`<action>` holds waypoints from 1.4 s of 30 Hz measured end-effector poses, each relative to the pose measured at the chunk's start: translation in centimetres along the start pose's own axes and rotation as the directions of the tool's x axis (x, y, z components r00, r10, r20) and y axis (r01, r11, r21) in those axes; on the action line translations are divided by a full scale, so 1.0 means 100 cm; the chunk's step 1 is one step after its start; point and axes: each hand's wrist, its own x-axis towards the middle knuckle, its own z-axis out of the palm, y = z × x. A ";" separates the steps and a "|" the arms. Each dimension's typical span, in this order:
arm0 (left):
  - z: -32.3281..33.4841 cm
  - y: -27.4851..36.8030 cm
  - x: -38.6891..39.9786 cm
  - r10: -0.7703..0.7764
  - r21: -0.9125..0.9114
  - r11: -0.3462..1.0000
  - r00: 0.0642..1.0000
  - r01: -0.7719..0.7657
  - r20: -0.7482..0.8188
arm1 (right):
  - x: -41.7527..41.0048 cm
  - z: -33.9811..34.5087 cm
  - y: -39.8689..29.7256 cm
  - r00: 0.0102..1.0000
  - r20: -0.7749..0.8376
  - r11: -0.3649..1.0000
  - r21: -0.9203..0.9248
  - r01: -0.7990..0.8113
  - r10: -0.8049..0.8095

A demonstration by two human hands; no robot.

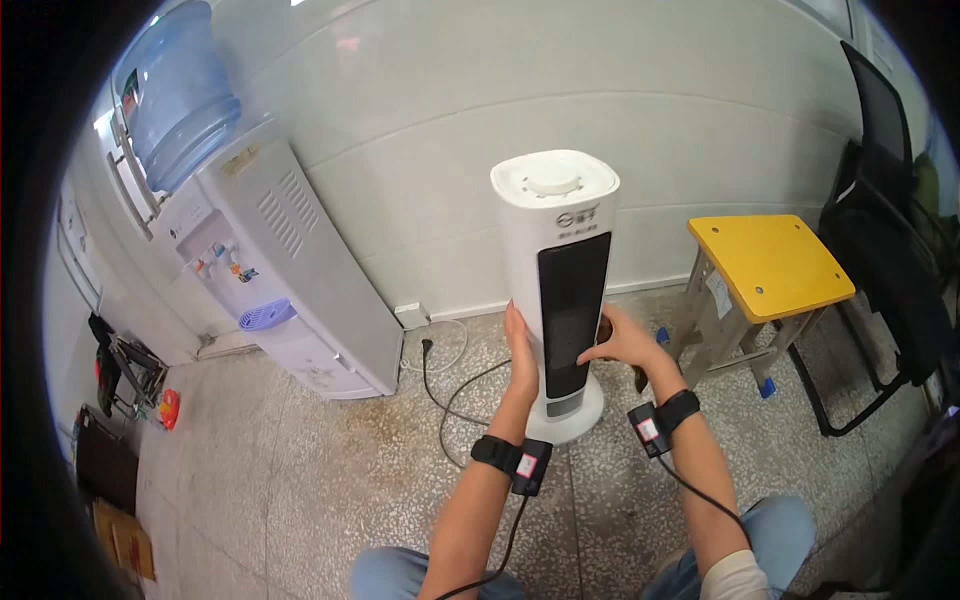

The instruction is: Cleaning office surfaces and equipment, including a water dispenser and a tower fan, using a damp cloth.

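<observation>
A white tower heater (521, 262) with a dark front grille and a round knob on top stands upright on its round base on the speckled floor. My left hand (523, 356) lies flat along its left side, low down. My right hand (626, 343) grips its right edge, the thumb on the front grille and the fingers partly hidden behind the body. A black power cord (442, 420) loops over the floor to the left of the base, its plug (427, 345) lying loose near the wall. Both wrists wear strapped black modules with cables.
A white water dispenser (330, 300) with a blue bottle (184, 97) stands at the left by the wall. A white socket box (411, 316) sits near the wall's foot. On the right are a yellow-topped stool (772, 262) and a black chair (885, 285).
</observation>
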 end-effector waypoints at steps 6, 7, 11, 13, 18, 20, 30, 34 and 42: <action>0.003 0.004 -0.010 0.090 0.306 0.951 0.985 -0.042 -0.146 | 0.007 -0.012 -0.039 0.998 0.013 0.993 -0.104 0.057 -0.056; 0.010 0.003 -0.012 0.107 0.357 0.932 0.986 -0.055 -0.128 | 0.005 -0.018 -0.032 0.999 0.011 0.992 -0.115 0.050 -0.049; 0.002 -0.002 -0.018 0.149 0.458 0.884 0.985 -0.093 -0.088 | -0.003 -0.029 -0.052 0.998 -0.035 0.974 -0.223 0.036 -0.045; -0.005 0.015 -0.006 0.135 0.438 0.895 0.987 -0.085 -0.084 | -0.010 -0.041 -0.086 0.994 -0.110 0.962 -0.272 -0.027 -0.004; 0.016 0.101 0.044 0.170 0.251 0.950 0.981 -0.188 0.092 | -0.003 -0.077 -0.186 0.647 -0.585 0.872 -0.306 0.382 -0.488; 0.022 0.142 0.066 0.112 0.175 0.974 0.976 -0.145 0.185 | -0.004 -0.061 -0.244 0.541 -0.416 0.681 -0.486 0.547 -0.731; 0.052 0.198 0.094 -0.073 0.287 0.948 0.785 -0.137 0.615 | -0.017 0.066 -0.073 0.543 0.406 -0.069 -0.842 0.535 -0.735; 0.059 0.187 0.098 0.043 0.271 0.924 0.779 -0.269 0.625 | -0.056 0.118 0.017 0.553 0.593 -0.145 -0.748 0.648 -0.585; 0.042 0.190 0.106 -0.009 0.193 0.967 0.737 -0.165 0.675 | 0.038 0.041 -0.184 0.454 0.164 -0.128 -0.986 0.109 -0.876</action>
